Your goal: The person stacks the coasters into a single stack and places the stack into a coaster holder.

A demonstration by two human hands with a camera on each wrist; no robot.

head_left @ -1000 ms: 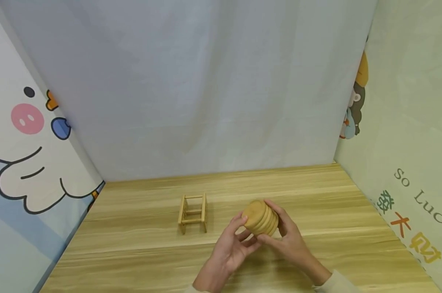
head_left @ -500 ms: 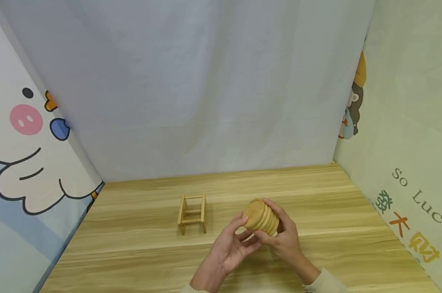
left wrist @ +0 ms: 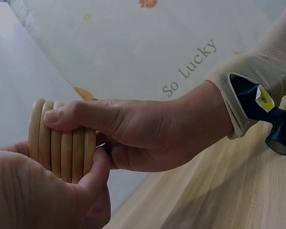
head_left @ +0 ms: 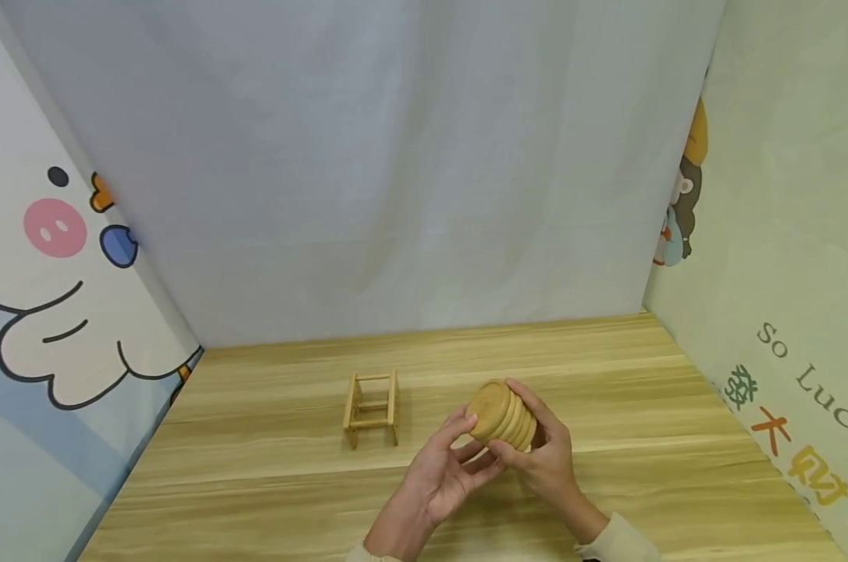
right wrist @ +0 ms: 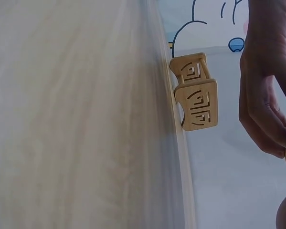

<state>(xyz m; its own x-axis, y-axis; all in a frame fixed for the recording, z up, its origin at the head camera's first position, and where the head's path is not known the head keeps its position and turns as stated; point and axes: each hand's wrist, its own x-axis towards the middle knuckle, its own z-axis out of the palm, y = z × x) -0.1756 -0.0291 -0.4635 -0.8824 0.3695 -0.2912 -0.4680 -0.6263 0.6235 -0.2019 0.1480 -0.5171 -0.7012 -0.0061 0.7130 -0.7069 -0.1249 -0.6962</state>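
Note:
A stack of several round wooden coasters point(head_left: 497, 414), faces tilted toward the left, is held above the table between both hands. My left hand point(head_left: 438, 476) grips it from the left, thumb on the front face and fingers beneath. My right hand point(head_left: 552, 460) holds the stack from the right, its thumb laid across the edges in the left wrist view, where the coasters point(left wrist: 57, 148) line up side by side. To the left of the hands stands a small wooden rack point(head_left: 371, 410) with rods joining two side panels; the right wrist view shows cut-out patterns in the panels of this rack point(right wrist: 197, 105).
The wood-grain table point(head_left: 255, 499) runs back to a pale grey curtain point(head_left: 424, 195). A cartoon-printed cloth point(head_left: 51, 312) hangs at the left, and a pale green one with lettering point(head_left: 782, 234) at the right.
The right hand's wrist and sleeve have shifted slightly left, and its thumb has slid a little leftward along the stack. The coasters and left hand are nearly still; the rack has not moved.

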